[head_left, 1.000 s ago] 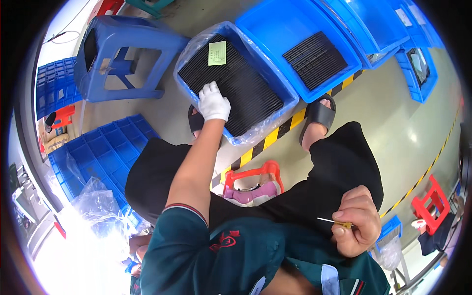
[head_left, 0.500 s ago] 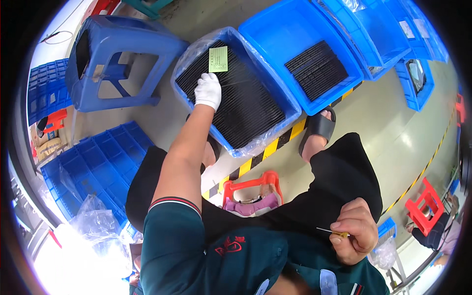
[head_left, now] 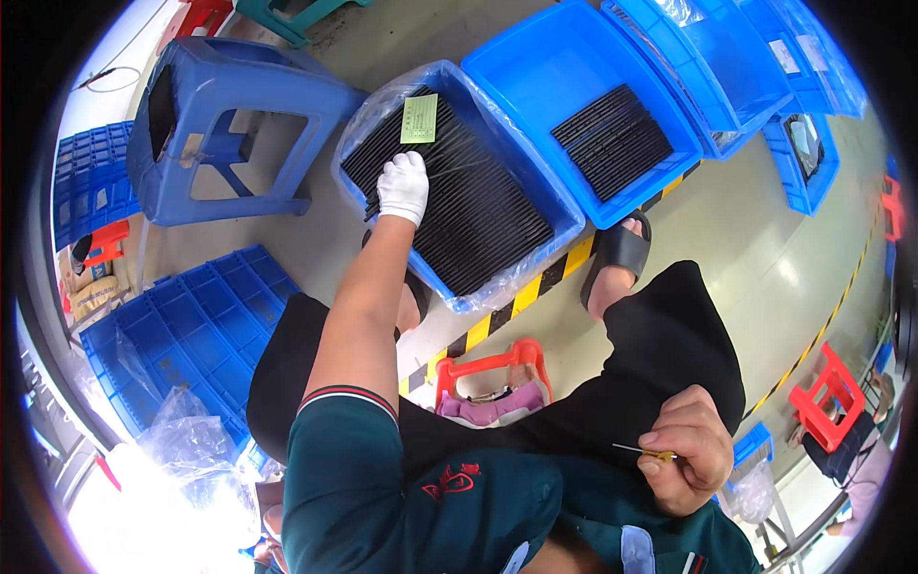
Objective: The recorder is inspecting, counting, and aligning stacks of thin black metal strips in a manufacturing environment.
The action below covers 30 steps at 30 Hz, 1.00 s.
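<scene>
My left hand [head_left: 403,188], in a white glove, is closed at the left side of a blue bin [head_left: 566,212] lined with clear plastic. Its fingers seem wrapped round a thin black strip [head_left: 370,211], partly hidden by the glove. Rows of similar black strips [head_left: 483,215] fill this bin, and a pale green label [head_left: 419,119] lies on them just beyond my fingers. Bare and held over my right thigh, my right hand [head_left: 690,450] pinches a thin metal pin tool with a yellow handle [head_left: 666,455], its tip pointing left.
Beside the lined bin stands another blue bin [head_left: 516,81] with a smaller batch of black strips [head_left: 612,142]. Stacked blue bins [head_left: 712,67] are at the far right. A blue stool [head_left: 249,81] and a blue crate [head_left: 186,330] are on the left; a red stool [head_left: 488,364] sits between my legs.
My left hand has drawn slightly nearer to me, away from the green label, and a black strip end now shows beside it. My right hand keeps its pinch on the pin tool.
</scene>
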{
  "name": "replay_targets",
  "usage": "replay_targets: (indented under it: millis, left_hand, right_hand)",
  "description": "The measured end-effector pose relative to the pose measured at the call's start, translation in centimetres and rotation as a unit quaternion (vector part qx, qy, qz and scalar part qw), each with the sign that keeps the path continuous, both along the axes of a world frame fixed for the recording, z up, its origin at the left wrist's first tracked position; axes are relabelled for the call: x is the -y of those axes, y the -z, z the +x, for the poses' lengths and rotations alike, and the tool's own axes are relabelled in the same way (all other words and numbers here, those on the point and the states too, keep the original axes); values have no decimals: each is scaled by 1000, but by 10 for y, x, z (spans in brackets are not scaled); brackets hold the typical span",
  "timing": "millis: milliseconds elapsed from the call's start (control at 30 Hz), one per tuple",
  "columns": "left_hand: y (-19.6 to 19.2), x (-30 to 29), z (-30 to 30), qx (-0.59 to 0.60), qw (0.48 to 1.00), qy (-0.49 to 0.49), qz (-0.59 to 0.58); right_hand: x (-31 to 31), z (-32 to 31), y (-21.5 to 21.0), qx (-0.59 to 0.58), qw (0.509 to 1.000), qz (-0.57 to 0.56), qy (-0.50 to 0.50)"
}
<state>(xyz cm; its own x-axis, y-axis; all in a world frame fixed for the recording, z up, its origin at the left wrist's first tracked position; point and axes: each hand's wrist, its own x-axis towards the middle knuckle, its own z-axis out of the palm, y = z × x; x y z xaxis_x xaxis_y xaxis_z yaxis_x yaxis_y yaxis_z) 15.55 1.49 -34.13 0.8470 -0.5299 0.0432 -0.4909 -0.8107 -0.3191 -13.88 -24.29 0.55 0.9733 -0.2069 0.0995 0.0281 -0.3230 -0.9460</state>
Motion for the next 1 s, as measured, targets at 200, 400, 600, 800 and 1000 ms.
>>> replay_targets:
  millis: [200,400,600,800,1000]
  left_hand:
    - [-11,13,-19,-135,987,-85,-24]
    - [-18,7,-31,-170,978,-106,-60]
    - [-25,8,-38,-189,971,-122,-84]
    - [-48,5,-34,-497,724,-241,-413]
    - [-144,33,-92,-699,203,-190,-659]
  right_hand:
    - [-1,1,-3,-2,1000,-10,-14]
    - [-4,-1,-3,-6,999,-32,-27]
    - [-4,-6,-2,-6,999,-32,-30]
    - [-11,-4,-12,-14,1000,-17,-18]
    - [-22,-11,-2,-22,997,53,42]
